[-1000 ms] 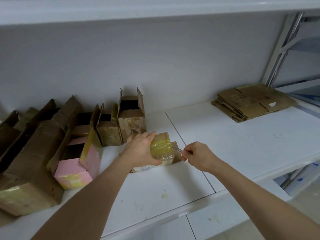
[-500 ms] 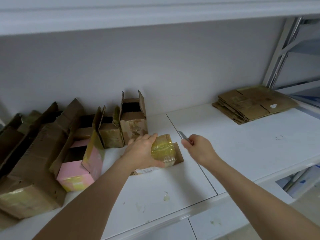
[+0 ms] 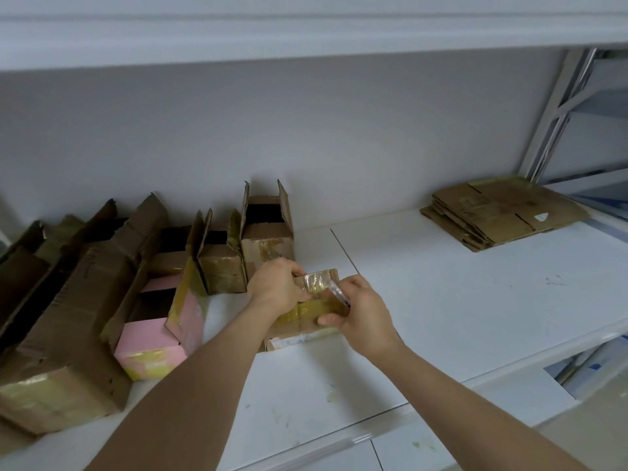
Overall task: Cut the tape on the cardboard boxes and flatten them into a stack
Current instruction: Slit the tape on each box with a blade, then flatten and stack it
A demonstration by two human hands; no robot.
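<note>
Where the white shelf (image 3: 441,300) meets the wall on the left, a row of opened cardboard boxes (image 3: 68,317) stands with flaps up, each wrapped in yellowish tape; dark print runs along the flap of the big brown one, too blurred to read. Just right of it sits a pink box (image 3: 153,341), its flaps also raised, and behind that two small brown boxes, the rightmost (image 3: 268,232) tallest and open at the top.

In front of that one, the left hand (image 3: 277,287) grips the far left corner of a small taped box (image 3: 306,321) resting on the shelf, its fingers curled over the top edge. A white label (image 3: 289,341) shows on the box's near face, its writing too small to make out. The right hand (image 3: 360,314) holds the box's right side, thumb against the near face, fingers curled round a slim knife (image 3: 336,294) whose blade lies across the glossy tape on top.

Farther right, well apart from the hands, a stack of flattened boxes (image 3: 503,212) lies near the wall, the top sheet carrying faint illegible printing and a small white sticker (image 3: 540,217). Beyond it rises a grey metal rack frame (image 3: 557,113).
</note>
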